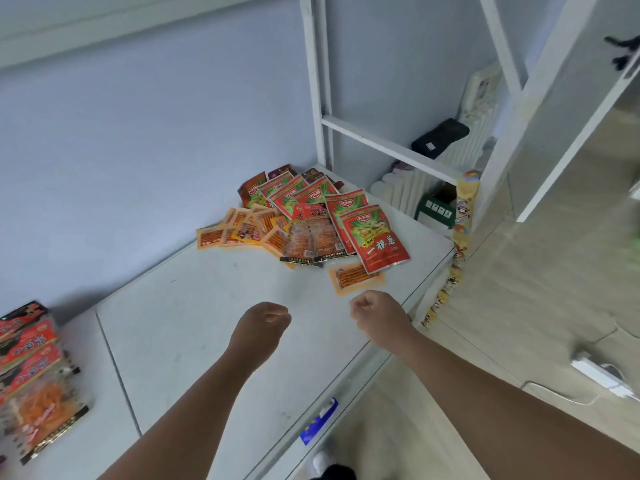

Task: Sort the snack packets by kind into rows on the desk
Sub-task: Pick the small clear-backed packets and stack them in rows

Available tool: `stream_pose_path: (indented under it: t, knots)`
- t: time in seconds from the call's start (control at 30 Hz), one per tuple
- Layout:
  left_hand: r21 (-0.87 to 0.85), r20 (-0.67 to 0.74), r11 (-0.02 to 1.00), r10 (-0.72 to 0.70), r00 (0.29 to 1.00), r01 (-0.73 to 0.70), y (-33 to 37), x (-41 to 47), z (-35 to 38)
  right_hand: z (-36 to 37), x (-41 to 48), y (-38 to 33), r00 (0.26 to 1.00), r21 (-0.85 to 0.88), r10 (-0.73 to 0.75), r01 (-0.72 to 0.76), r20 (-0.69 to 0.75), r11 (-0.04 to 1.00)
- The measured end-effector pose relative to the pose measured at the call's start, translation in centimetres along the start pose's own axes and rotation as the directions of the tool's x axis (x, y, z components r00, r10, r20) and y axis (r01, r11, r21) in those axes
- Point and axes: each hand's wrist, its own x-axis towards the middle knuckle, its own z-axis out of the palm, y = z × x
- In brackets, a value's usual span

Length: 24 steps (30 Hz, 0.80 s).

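Left hand (266, 318) and right hand (375, 311) curled, empty, apart over the desk (207, 323). Mixed pile (304, 220) sits far side. We'd grab the loose orange packet (356, 278) nearest us first, one kind per row.

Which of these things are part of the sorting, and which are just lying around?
Job: red-green packets, small orange packets, clear packets, left-hand stack, desk.
Lying about: black object, green box, blue scrap, power strip.

White metal frame (388, 140), against a pale blue wall (138, 133). White radiator (464, 148) behind it, with a black case (440, 136) lying on top. Green box (437, 209) beside the radiator. White power strip (599, 374) with cable, on the floor (519, 306).
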Motion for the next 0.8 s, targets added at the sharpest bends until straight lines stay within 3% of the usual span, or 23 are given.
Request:
stream_pose_path:
  t: [0.27, 0.43, 0.6, 0.8]
  knots:
    - [-0.137, -0.048, 0.990, -0.025, 0.999, 0.018, 1.7, 7.1, -0.8, -1.7, 6.5, -5.0, 0.997, -0.050, -0.075, 0.076, 0.023, 0.996]
    - [-0.095, 0.006, 0.995, -0.036, 0.999, 0.036, 2.3, 11.2, -0.6, -1.4, 10.8, -6.6, 0.988, -0.121, -0.154, 0.155, 0.019, 0.980]
    - [-0.051, -0.086, 0.999, -0.021, 0.996, 0.017, 4.1, 14.6, -0.2, -1.6, 14.1, -6.6, 0.972, -0.223, -0.223, 0.233, 0.070, 0.947]
    - [-0.047, -0.141, 0.989, -0.145, 0.979, 0.140, 6.3, 17.8, 1.4, -1.2, 16.0, -5.3, 0.952, -0.253, -0.266, 0.297, 0.152, 0.921]
